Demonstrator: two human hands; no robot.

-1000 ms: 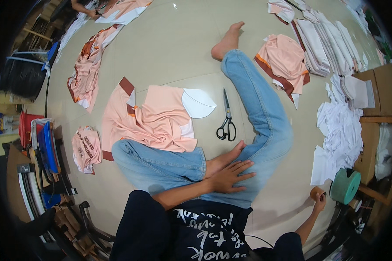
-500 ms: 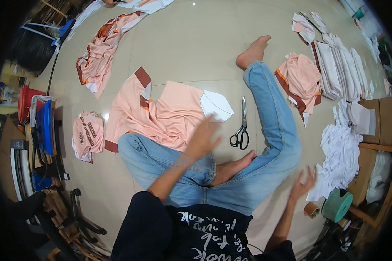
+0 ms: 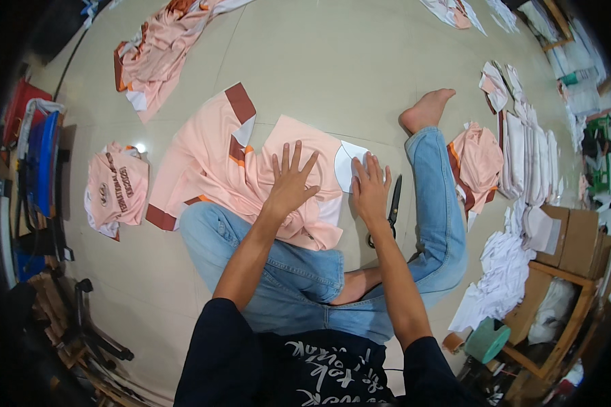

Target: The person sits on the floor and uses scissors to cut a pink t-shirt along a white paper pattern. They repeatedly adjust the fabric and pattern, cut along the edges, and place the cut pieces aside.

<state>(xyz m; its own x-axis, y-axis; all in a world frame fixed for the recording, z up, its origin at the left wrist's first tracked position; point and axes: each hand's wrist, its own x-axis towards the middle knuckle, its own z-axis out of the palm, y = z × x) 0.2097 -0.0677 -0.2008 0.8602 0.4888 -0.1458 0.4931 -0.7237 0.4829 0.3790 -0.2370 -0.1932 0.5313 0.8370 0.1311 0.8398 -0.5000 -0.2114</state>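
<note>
A peach garment [image 3: 204,149] with maroon and orange trim lies spread on the floor before my folded leg. My left hand [image 3: 290,182] rests flat on its peach panel, fingers spread. At that panel's right edge is a white rounded piece [image 3: 344,165], paper or cloth, I cannot tell which. My right hand [image 3: 370,186] lies over the right part of this piece, fingers stretched out and holding nothing. Black-handled scissors [image 3: 394,203] lie just right of my right hand, their handles partly hidden by my forearm.
More peach garments lie around: a folded one [image 3: 117,186] at left, a long heap [image 3: 157,64] far left, a bundle [image 3: 478,159] beyond my right leg. At right are stacked white cloths [image 3: 533,159], crumpled white fabric [image 3: 495,271], a cardboard box [image 3: 577,241] and a green spool [image 3: 487,339].
Both hands have reached forward: the left has come down on the peach panel, and the right has swung in from the far right onto the white piece. The camera view has shifted.
</note>
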